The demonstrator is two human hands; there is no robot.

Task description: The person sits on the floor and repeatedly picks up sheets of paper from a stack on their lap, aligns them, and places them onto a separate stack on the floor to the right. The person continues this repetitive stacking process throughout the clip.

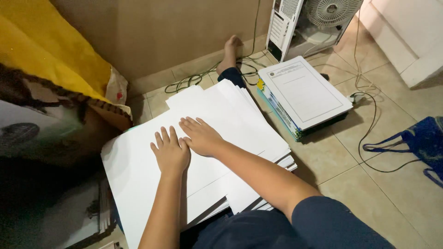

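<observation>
White paper: a loose stack of blank sheets (217,120) lies fanned across the person's lap, its near edge hidden under the forearms.
Left hand (170,152): flat on the top sheet, palm down, fingers slightly spread, grasping nothing.
Right hand (202,137): flat just beside it on the right, touching it, fingers extended.
Bound stack (304,92): far right on the tiled floor, top sheet with a printed frame; lower edge in shadow.
Left margin: dark, blurred shapes, hard to identify.
Fan (330,11): cut off at the top edge.
</observation>
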